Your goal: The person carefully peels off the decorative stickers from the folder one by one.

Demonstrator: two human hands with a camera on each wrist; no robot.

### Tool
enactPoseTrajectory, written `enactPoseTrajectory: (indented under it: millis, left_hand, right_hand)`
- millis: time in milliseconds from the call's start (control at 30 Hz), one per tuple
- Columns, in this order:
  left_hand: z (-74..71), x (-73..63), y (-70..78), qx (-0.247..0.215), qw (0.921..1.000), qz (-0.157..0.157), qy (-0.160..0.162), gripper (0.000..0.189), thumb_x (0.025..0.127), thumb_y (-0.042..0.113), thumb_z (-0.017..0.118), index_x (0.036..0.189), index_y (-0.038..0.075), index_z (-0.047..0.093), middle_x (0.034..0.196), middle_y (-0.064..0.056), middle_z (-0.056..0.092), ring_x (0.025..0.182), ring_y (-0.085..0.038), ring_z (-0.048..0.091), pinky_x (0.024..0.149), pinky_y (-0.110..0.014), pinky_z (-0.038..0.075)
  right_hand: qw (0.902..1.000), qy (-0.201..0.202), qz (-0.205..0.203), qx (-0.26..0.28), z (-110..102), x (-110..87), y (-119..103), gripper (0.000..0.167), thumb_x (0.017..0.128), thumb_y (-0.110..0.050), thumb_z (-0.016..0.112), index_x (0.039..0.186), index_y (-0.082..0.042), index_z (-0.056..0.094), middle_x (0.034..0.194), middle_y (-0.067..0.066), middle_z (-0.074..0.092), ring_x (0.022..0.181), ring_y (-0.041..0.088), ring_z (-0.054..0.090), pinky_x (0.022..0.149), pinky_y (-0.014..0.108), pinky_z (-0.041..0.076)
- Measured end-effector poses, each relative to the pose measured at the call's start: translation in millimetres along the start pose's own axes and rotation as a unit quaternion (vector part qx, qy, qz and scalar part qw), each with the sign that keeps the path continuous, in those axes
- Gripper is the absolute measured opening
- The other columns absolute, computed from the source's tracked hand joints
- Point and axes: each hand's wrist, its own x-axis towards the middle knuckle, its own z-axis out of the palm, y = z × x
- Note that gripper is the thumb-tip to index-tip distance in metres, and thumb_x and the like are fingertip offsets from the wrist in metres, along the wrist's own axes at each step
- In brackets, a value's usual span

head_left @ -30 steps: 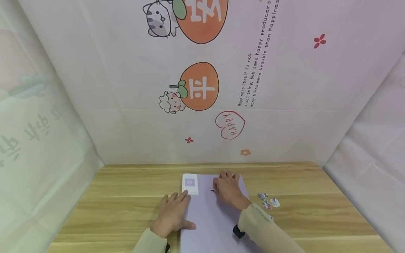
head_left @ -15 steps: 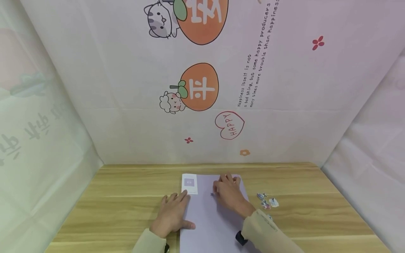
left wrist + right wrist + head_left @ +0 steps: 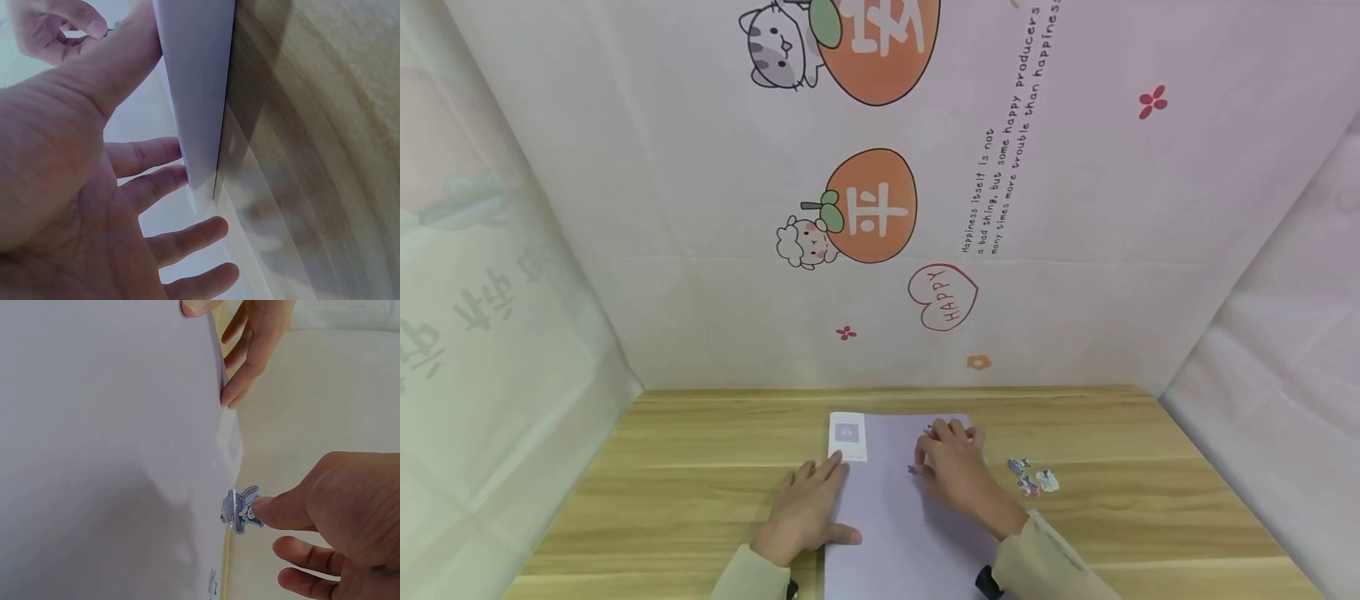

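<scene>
A thick, flat lilac box or book [image 3: 891, 533] lies on the table, its kind not certain, with a white label [image 3: 847, 437] at its far left corner. Along its left edge rests my left hand [image 3: 801, 512], fingers extended and thumb on the top face. My right hand [image 3: 958, 471] is over the far right part and pinches a small blue-purple cartoon sticker [image 3: 240, 509] between thumb and finger. In the right wrist view that sticker is held just off the surface. Another small sticker [image 3: 214, 584] is on the lilac face, partly hidden behind my right fingers in the head view.
Several loose cartoon stickers [image 3: 1030, 477] lie on the wooden table [image 3: 700, 475] to the right of the lilac thing. A printed white cloth [image 3: 700, 317] hangs behind the table, with more cloth at both sides.
My right hand has shifted right and a little nearer to me, carrying the pinched sticker. The sticker near the far right corner has come into view past the fingers. My left hand stays put.
</scene>
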Motion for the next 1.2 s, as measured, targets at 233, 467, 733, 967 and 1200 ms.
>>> enactPoseTrajectory:
  millis: [233, 467, 733, 967, 1200]
  left_hand:
    - [-0.3, -1.1, -0.2, -0.012, 0.9999, 0.005, -0.009, 0.097, 0.072, 0.048, 0.087, 0.147, 0.001, 0.046, 0.159, -0.021, 0.035, 0.131, -0.055, 0.044, 0.103, -0.073, 0.037]
    - [-0.1, -1.4, -1.7, -0.019, 0.9998, 0.005, -0.009, 0.098, 0.073, 0.049, 0.087, 0.148, 0.002, 0.046, 0.16, -0.02, 0.035, 0.13, -0.056, 0.044, 0.102, -0.075, 0.037]
    - [0.6, 0.1, -7.3, -0.037, 0.9988, 0.031, -0.009, 0.098, 0.075, 0.049, 0.087, 0.147, -0.001, 0.045, 0.159, -0.024, 0.035, 0.131, -0.058, 0.044, 0.104, -0.072, 0.038]
    - [0.5, 1.0, -10.1, -0.052, 0.9972, 0.053, 0.001, 0.101, 0.072, 0.049, 0.088, 0.146, -0.004, 0.044, 0.157, -0.028, 0.034, 0.134, -0.05, 0.045, 0.11, -0.066, 0.035]
    - [1.9, 0.8, -9.2, -0.051, 0.9971, 0.056, -0.007, 0.109, 0.07, 0.053, 0.087, 0.151, -0.004, 0.04, 0.161, -0.027, 0.028, 0.138, -0.051, 0.04, 0.111, -0.068, 0.033]
  right_hand:
    - [0.9997, -0.004, 0.018, 0.015, -12, -11.8, 3, 0.023, 0.076, -0.006, 0.083, 0.075, -0.02, 0.064, 0.088, -0.002, 0.054, 0.091, 0.023, 0.047, 0.092, 0.062, 0.033]
    - [0.9997, -0.003, 0.025, 0.004, -22, -25.7, 7, 0.026, 0.075, -0.008, 0.086, 0.074, -0.022, 0.064, 0.087, -0.004, 0.052, 0.092, 0.022, 0.049, 0.093, 0.063, 0.035]
    - [0.9997, 0.0, 0.023, 0.0, -26, -38.0, 15, 0.027, 0.074, -0.008, 0.086, 0.075, -0.023, 0.063, 0.088, -0.005, 0.054, 0.093, 0.022, 0.05, 0.091, 0.063, 0.035]
    - [0.9998, 0.007, 0.018, -0.006, -34, -41.7, 19, 0.028, 0.074, -0.008, 0.086, 0.076, -0.024, 0.063, 0.09, -0.004, 0.056, 0.094, 0.023, 0.051, 0.091, 0.063, 0.035]
    - [0.9996, -0.004, 0.026, -0.012, -43, -45.9, 23, 0.028, 0.075, -0.009, 0.087, 0.077, -0.024, 0.063, 0.089, -0.003, 0.056, 0.095, 0.023, 0.051, 0.092, 0.063, 0.034]
